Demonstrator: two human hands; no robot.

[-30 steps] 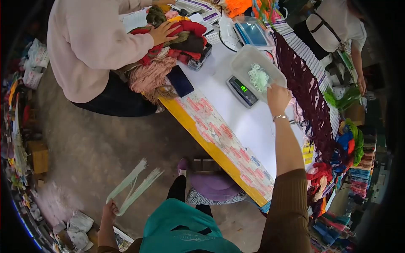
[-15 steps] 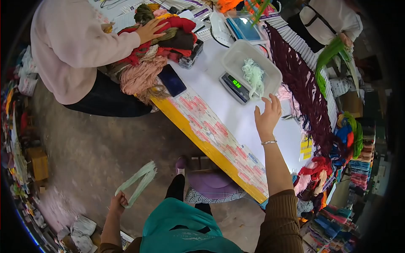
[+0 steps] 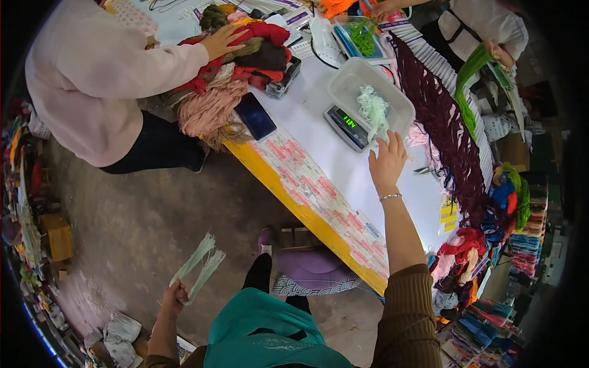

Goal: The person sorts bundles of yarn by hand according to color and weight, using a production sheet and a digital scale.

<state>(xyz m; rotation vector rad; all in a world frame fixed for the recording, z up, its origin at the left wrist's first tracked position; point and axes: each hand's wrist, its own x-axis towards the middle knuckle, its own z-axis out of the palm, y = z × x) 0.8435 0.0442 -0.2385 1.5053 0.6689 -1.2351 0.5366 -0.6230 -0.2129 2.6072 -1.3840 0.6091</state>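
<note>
Low over the floor, my left hand [image 3: 175, 294] is closed around a looped skein of pale green thread [image 3: 205, 264], its ends sticking up and apart. My right hand [image 3: 388, 164] reaches over the white table, fingers spread, the tips at the near rim of a translucent plastic tub [image 3: 402, 113]. Inside the tub lies a loose tangle of pale green thread [image 3: 373, 107], and its tail trails over towards my fingertips. The tub rests on a digital scale [image 3: 346, 127] with lit green digits.
At the left, a person in a pale top rests a hand [image 3: 224, 42] on heaped red and brown yarn [image 3: 264, 46]. A phone [image 3: 255, 116] lies nearby. Dark maroon yarn [image 3: 429, 98] covers the right edge. Small scissors [image 3: 422, 170] lie beside my hand. A purple stool [image 3: 310, 270] stands below.
The skein in my left hand has spread into two separate ends. My right hand has moved slightly nearer the tub. The scale's digits differ. Bright green thread and a co-worker's hand have appeared at the back.
</note>
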